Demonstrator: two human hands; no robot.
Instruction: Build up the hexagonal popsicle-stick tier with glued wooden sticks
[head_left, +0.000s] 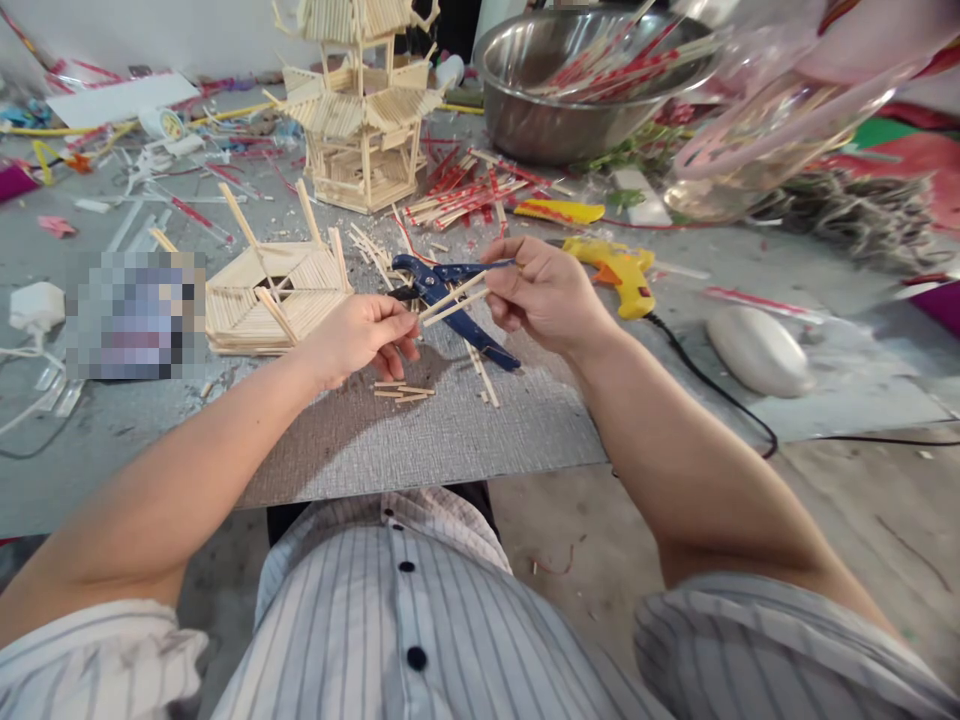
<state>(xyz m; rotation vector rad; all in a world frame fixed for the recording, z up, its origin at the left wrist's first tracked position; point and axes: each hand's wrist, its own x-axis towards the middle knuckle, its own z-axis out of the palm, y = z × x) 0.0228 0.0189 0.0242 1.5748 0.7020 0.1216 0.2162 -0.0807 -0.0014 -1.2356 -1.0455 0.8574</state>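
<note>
Two thin wooden sticks (pixel 457 300) span the gap between my hands. My right hand (pixel 544 295) pinches their right ends between thumb and fingers. The bent fingertips of my left hand (pixel 367 335) close at the left ends. Beneath the sticks lies a blue hand cutter (pixel 476 335) with spread handles. Left of it sits a hexagonal stick base (pixel 274 290) with several upright posts, partly covered by my left hand. Several short cut sticks (pixel 405 393) lie on the table in front of my left hand.
A tiered stick pagoda (pixel 367 120) stands behind, near a steel bowl (pixel 525 110) of red-wrapped sticks. A yellow glue gun (pixel 626 275), yellow utility knife (pixel 559 210) and white mouse-shaped object (pixel 757 350) lie rightward. A white charger (pixel 37 307) and a blurred-out item occupy the left.
</note>
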